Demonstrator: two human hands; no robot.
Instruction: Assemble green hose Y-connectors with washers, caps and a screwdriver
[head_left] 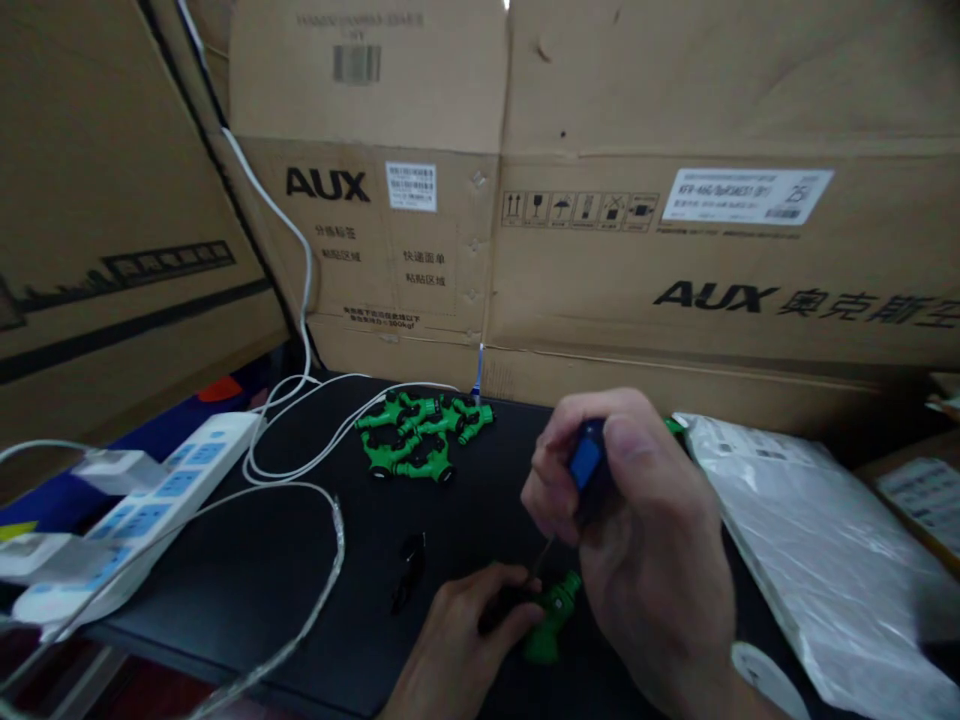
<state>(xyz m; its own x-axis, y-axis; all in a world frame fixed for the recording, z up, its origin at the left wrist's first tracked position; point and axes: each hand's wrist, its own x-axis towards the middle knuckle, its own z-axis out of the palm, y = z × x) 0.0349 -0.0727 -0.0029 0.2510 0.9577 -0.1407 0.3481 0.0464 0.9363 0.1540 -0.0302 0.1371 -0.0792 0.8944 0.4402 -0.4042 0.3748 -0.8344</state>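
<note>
My right hand (637,510) is wrapped around the dark blue handle of a screwdriver (587,462), whose thin shaft points down toward my left hand. Low on the table, my left hand (469,625) pinches a green hose splitter (551,625) with a black part at its near end. The screwdriver's tip meets the splitter near my left fingertips, though the exact contact is hidden. Several more green splitters (412,455) with black fittings lie in a cluster farther back. Small black pieces (407,572) rest left of my hands.
A white power strip (172,500) with plugs lies on the left, and white cables (307,470) loop across the black table (300,560). On the right is a plastic-wrapped package (810,560). Large cardboard boxes (450,300) wall off the back and left.
</note>
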